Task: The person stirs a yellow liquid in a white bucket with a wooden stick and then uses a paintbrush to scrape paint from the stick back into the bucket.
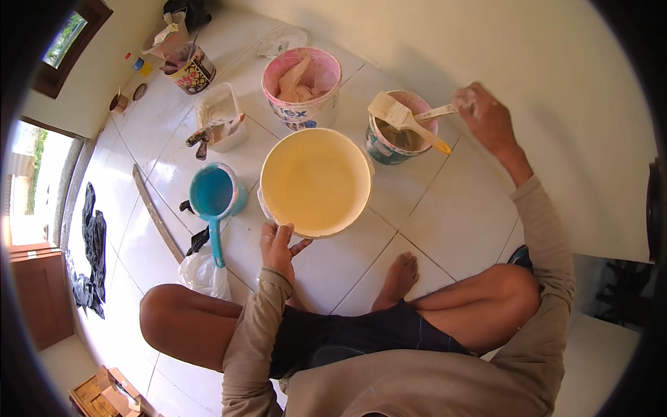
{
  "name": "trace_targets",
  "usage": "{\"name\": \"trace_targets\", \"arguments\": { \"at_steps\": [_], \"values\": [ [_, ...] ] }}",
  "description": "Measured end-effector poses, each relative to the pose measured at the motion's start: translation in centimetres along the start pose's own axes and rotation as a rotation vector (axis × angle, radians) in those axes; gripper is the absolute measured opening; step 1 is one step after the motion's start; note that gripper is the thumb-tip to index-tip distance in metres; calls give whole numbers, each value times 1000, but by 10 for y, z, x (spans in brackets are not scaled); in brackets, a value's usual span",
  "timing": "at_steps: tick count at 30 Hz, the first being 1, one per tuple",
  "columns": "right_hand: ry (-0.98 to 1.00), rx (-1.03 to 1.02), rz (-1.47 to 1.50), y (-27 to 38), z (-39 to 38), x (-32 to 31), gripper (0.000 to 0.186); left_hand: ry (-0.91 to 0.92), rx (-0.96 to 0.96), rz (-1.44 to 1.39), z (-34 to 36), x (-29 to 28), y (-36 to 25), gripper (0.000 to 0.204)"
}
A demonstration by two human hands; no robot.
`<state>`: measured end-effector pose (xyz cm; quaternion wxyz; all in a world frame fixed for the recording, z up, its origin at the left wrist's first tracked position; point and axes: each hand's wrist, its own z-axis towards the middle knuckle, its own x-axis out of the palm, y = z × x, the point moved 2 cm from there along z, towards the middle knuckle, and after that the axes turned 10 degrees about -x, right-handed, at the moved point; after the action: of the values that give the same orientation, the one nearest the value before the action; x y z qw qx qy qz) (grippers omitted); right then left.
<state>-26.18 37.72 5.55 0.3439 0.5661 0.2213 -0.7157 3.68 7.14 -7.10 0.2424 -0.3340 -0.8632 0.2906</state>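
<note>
A cream-coloured bucket (316, 182) with a pale yellow inside stands tilted toward me in the middle. The fingers of my left hand (278, 249) grip its near left rim. To the right, my right hand (484, 118) is closed round the end of a pale flat stick (439, 112). That stick reaches over a green bucket (381, 147), and its other end is hidden by a paintbrush. Across the mouth of the green bucket lies the paintbrush (415, 126), with a wide pale head and a yellow handle tip. Inside that bucket is something greyish-brown.
Behind stands a pink-stained white bucket (301, 115) with a crumpled pinkish sheet inside. A blue dipper (214, 191), a white tub (226, 115) and a wooden strip (154, 208) are on the left. My bare foot (397, 279) rests on the tiles before me; a wall rises at right.
</note>
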Motion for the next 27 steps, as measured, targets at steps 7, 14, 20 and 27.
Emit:
{"name": "trace_targets", "arguments": {
  "at_steps": [7, 14, 20, 27],
  "values": [
    [258, -70, -262, 22, -5, 88, 24, 36, 19, -76, -3, -4, 2, 18],
    [207, 33, -185, 34, 4, 95, 25, 55, -54, -156, 1, -8, 9, 22],
    [127, 218, 334, 32, -8, 24, 31, 80, -125, -174, 3, -4, 6, 28],
    [102, 675, 972, 116, -41, -90, 36, 67, -123, -204, 0, 1, -3, 26]
  ]
}}
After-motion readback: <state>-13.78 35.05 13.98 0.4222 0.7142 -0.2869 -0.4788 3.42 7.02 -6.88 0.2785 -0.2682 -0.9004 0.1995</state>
